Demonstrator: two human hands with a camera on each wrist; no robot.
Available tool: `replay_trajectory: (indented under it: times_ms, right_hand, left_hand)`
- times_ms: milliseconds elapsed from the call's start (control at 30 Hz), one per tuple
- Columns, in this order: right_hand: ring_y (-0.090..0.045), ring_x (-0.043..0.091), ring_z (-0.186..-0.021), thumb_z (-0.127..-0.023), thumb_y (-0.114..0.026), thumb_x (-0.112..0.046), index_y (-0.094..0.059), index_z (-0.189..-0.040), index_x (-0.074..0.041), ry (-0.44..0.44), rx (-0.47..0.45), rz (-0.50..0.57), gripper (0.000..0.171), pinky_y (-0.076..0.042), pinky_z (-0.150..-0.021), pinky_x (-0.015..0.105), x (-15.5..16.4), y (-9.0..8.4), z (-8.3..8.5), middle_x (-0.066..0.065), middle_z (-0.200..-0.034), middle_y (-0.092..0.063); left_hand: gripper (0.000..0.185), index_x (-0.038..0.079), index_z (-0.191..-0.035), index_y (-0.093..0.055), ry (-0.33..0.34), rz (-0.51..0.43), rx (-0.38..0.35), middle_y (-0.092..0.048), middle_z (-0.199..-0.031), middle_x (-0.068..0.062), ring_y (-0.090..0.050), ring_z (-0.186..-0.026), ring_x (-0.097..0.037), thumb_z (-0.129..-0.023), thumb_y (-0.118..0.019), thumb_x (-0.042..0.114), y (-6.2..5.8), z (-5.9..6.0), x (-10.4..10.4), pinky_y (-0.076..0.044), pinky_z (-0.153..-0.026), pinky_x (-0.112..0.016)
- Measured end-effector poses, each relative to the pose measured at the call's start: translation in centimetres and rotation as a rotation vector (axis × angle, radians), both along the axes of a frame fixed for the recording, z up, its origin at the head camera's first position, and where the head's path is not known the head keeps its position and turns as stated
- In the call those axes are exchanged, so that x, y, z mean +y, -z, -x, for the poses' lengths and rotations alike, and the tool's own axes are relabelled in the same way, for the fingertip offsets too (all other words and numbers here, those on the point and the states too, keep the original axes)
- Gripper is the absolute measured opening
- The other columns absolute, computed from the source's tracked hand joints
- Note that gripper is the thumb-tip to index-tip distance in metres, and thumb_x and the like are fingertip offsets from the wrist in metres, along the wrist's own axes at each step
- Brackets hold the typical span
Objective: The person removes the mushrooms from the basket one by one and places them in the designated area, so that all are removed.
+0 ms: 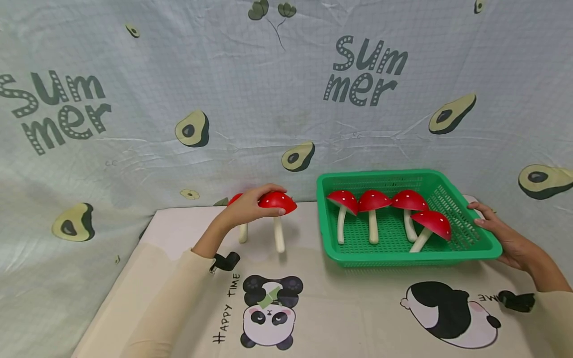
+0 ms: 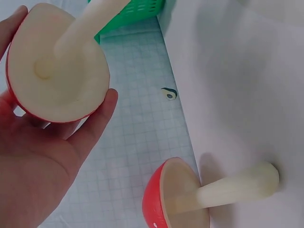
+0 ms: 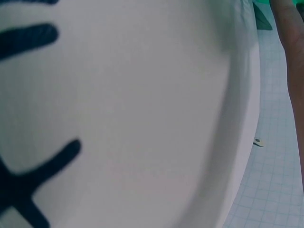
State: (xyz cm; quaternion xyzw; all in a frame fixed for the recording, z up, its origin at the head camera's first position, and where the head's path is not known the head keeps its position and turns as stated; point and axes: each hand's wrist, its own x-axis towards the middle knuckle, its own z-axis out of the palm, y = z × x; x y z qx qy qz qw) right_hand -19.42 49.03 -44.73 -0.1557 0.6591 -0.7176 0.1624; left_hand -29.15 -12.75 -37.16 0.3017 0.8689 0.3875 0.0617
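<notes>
Avocado-print cloth behind a table (image 1: 358,308) with panda drawings, left hand (image 1: 250,206) curled over the cap of a red toy mushroom (image 1: 278,201) standing left of a green basket (image 1: 474,248), second mushroom (image 1: 242,231) behind it, right hand (image 1: 501,231) gripping the basket's right rim, four mushrooms (image 1: 373,201) inside

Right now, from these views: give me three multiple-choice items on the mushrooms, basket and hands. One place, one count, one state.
1. Where is the right hand?
A. on the green basket's right rim
B. inside the basket
C. flat on the panda mat

2. How many mushrooms lie in the basket?
A. two
B. four
C. six

3. What is the left hand doing?
A. hanging idle
B. pressing the mat
C. gripping a red mushroom's cap

Answers: 1 A, its fingers sit on the rim; 2 B, four red caps show in the head view; 3 C, its fingers curl over the cap.
</notes>
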Motion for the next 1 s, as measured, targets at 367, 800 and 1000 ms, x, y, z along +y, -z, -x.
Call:
replay_trajectory:
  times_ms: [367,800,1000]
  right_hand:
    - [-0.071,0.018,-0.096,-0.112,-0.021,-0.015,-0.026,-0.138,-0.038,0.027,0.0,-0.027,0.035,-0.062,-0.075,0.038,0.0,0.0,0.2,-0.01,-0.122,-0.059]
    - [-0.071,0.017,-0.097,-0.111,-0.021,-0.016,-0.027,-0.139,-0.039,0.02,0.005,-0.033,0.036,-0.062,-0.076,0.038,0.1,0.0,0.2,-0.011,-0.122,-0.059]
    - [-0.07,0.018,-0.098,-0.111,-0.021,-0.016,-0.026,-0.139,-0.038,0.015,0.01,-0.039,0.036,-0.062,-0.076,0.038,0.2,0.1,0.2,-0.011,-0.124,-0.058]
  left_hand:
    - [0.056,0.027,-0.14,-0.057,0.003,0.012,-0.057,-0.058,-0.136,-0.003,-0.053,-0.122,-0.029,-0.089,-0.076,0.041,0.1,0.8,-0.6,-0.055,-0.094,-0.045]
    - [0.056,0.025,-0.14,-0.058,0.059,0.042,-0.052,-0.058,-0.136,-0.004,-0.054,-0.122,-0.03,-0.089,-0.077,0.036,0.6,1.9,-0.9,-0.055,-0.093,-0.043]
    - [0.055,0.029,-0.138,-0.058,0.072,0.054,-0.061,-0.058,-0.136,-0.003,-0.053,-0.122,-0.029,-0.088,-0.078,0.037,0.8,2.4,-1.1,-0.056,-0.091,-0.043]
